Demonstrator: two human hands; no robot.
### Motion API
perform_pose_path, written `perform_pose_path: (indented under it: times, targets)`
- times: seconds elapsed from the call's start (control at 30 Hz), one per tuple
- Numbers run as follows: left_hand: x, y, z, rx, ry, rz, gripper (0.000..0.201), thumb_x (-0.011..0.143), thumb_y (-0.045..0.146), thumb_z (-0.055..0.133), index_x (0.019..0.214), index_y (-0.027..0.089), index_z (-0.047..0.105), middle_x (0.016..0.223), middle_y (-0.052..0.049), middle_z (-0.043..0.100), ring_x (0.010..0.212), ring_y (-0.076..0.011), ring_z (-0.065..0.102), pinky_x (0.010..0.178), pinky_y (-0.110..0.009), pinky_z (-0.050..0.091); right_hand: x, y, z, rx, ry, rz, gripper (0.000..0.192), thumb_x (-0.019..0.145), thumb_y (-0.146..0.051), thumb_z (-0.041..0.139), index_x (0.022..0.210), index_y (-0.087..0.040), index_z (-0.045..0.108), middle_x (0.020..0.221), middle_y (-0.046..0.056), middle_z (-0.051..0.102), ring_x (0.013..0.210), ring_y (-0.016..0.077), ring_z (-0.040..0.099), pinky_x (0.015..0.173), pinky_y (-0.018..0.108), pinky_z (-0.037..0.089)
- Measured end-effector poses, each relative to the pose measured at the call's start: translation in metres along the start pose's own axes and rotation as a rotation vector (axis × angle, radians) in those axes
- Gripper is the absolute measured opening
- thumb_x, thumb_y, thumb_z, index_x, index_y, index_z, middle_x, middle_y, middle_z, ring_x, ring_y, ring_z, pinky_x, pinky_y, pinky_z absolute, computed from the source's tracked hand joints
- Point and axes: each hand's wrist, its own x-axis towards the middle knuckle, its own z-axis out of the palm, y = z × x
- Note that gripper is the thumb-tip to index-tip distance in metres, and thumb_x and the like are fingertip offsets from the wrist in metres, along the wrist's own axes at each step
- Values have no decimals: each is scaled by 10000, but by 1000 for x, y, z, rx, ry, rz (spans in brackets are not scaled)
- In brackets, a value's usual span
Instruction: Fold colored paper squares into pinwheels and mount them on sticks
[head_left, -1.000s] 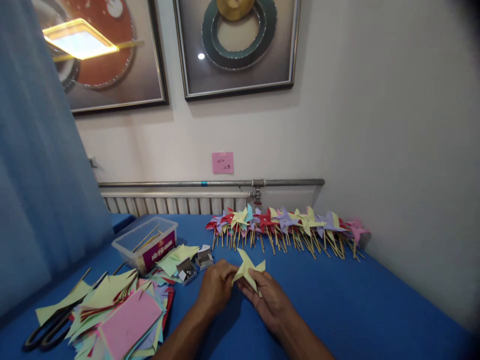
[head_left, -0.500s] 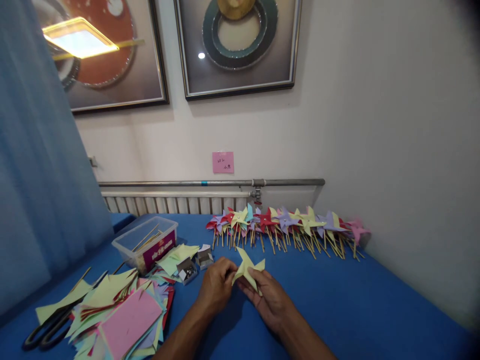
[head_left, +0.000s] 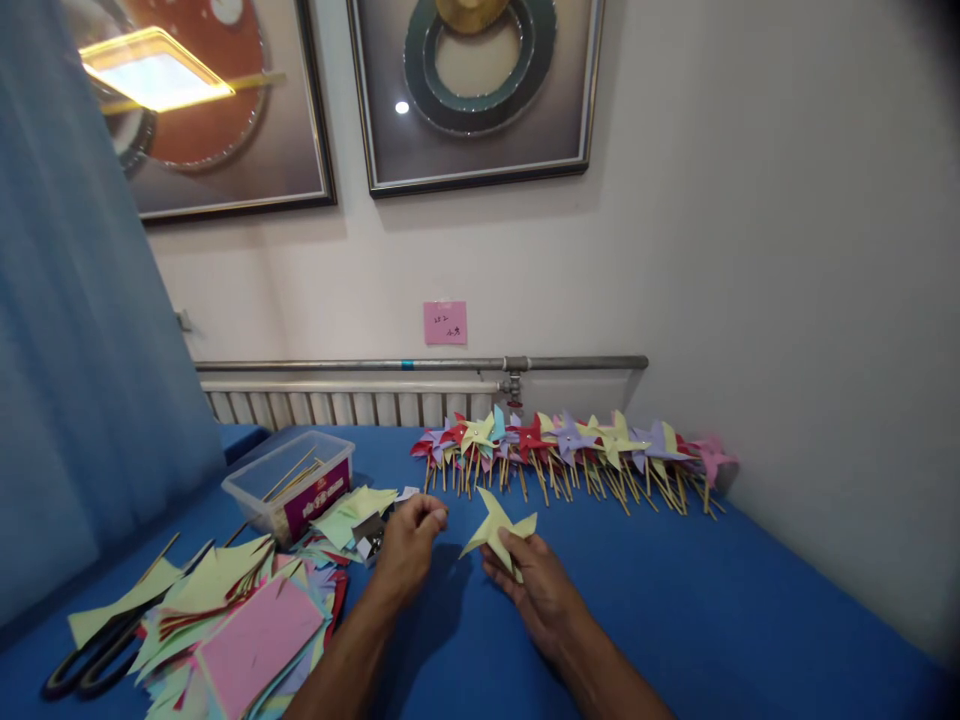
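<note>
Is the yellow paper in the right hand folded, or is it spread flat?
Folded: the paper forms a four-pointed pinwheel, held in the right hand.

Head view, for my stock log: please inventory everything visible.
Pictures: two, multicoloured, upper wall
Note: one, pink, wall
Pipe: one, grey, wall
Radiator: one, white, below pipe
Curtain: one, blue, left
Table: one, blue, foreground
Stick pinwheels: many, mixed, table's back
Box: one, clear and purple, left
Sticks: several, tan, in and near box
Cartons: two, white, centre-left
Papers: many, mixed, left
Scissors: one pair, black, left
Loose pinwheel: one, yellow, centre
Left hand: one, by cartons
Right hand: one, holding loose pinwheel
</note>
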Motion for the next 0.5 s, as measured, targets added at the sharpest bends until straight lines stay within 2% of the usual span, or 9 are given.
perform_pose_path:
  times: [0.1,0.2,0.33,0.5]
  targets:
    - [0,3,-1,-60,-3,36,170,814,338,566,776,183,624,1024,-81,711,965,-215,636,884,-325,462,6,5,0,-99,46,-92,328,612,-313,892,839,-185,693,739,9,747,645,171,700,650,281,562]
    - [-10,8,10,-28,-85,135,132,823,265,569,728,185,616,1252,-117,666,1140,-245,617,1004,-387,446,10,10,1,-129,15,-140,312,610,-332,876,837,-191,714,788,31,763,695,208,709,649,296,555]
    - [-25,12,26,94,-128,210,125,850,213,557,762,198,645,1413,-109,580,1301,-258,543,1120,-448,382,9,14,1,-160,-30,-184,320,618,-361,857,857,-191,731,873,56,783,781,239,719,710,314,558]
    - [-27,10,28,187,-98,242,131,856,168,551,785,203,654,1502,-105,512,1399,-273,457,1163,-497,340,8,18,2,-197,-37,-212,328,631,-399,850,861,-196,734,838,48,775,750,226,698,685,299,532]
